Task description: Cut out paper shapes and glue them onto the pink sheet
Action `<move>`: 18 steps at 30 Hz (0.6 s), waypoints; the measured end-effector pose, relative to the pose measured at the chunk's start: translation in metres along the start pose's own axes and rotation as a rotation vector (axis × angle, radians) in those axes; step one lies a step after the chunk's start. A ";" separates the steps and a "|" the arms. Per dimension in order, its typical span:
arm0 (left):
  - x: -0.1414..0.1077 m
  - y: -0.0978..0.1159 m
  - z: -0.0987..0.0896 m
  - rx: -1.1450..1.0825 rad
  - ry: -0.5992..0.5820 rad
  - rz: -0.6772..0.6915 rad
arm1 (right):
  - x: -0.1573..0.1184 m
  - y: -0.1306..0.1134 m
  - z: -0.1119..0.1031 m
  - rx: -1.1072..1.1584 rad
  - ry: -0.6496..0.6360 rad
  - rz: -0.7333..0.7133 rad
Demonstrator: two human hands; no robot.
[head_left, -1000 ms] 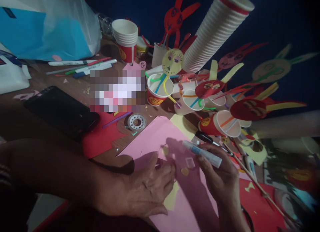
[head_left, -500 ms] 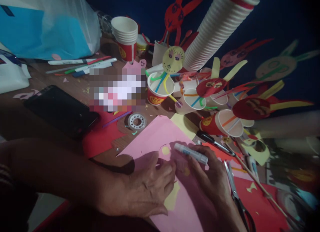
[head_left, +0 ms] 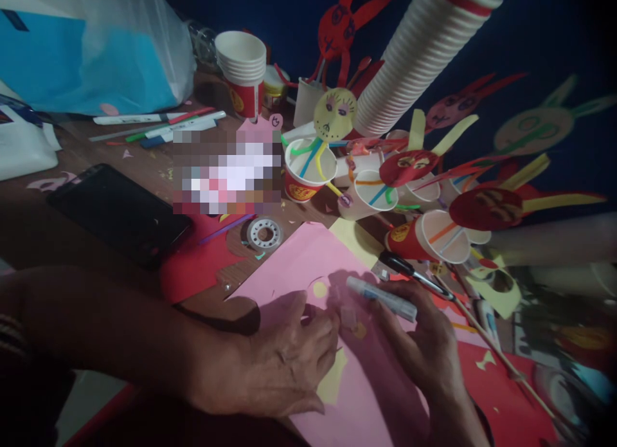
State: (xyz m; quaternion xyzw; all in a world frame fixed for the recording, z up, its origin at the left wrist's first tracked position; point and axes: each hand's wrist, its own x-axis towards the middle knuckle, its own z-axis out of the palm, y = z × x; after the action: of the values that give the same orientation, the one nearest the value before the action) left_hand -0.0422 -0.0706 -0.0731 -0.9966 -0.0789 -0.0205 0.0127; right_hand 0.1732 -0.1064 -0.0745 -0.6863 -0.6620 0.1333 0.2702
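Note:
My right hand (head_left: 429,337) holds a glue stick (head_left: 383,299), a slim clear-and-white tube tilted above the pink paper (head_left: 308,254). My left hand (head_left: 289,363) lies on that paper with its fingers curled and pressed together; what may be under the fingertips is hidden. A small clear piece (head_left: 349,318) sits just beside those fingertips. On the pink sheet are a small yellow paper circle (head_left: 320,289) and, partly under my left hand, a larger yellow paper piece (head_left: 332,379).
Paper cups (head_left: 311,170) with paper rabbit faces stand along the back right, beside a tall leaning cup stack (head_left: 424,54). A marker (head_left: 417,273) lies right of the paper. Farther left are a tape roll (head_left: 265,234), a black phone (head_left: 120,212) and several pens (head_left: 164,128).
My right hand has shifted a little to the right with the glue stick, away from my left hand, and now covers the scissors. The left hand has stayed in place.

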 end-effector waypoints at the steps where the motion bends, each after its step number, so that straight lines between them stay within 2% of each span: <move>1: 0.000 0.000 0.000 0.001 -0.005 0.003 | 0.000 -0.001 0.000 0.000 0.004 0.005; 7: 0.002 -0.002 -0.003 0.016 -0.018 -0.007 | 0.001 -0.006 0.012 0.015 -0.063 -0.037; 11: 0.001 -0.002 -0.002 0.005 -0.007 -0.006 | 0.000 -0.005 0.009 -0.056 -0.099 -0.107; 14: 0.000 -0.001 0.000 0.005 0.018 -0.008 | -0.001 -0.003 -0.001 -0.045 -0.098 -0.061; 18: -0.001 0.000 0.000 0.029 0.025 -0.008 | -0.001 -0.002 -0.008 -0.023 0.005 0.053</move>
State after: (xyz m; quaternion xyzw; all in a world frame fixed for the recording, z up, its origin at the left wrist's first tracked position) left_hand -0.0433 -0.0704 -0.0732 -0.9956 -0.0831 -0.0320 0.0281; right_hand 0.1754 -0.1093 -0.0668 -0.7071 -0.6442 0.1312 0.2604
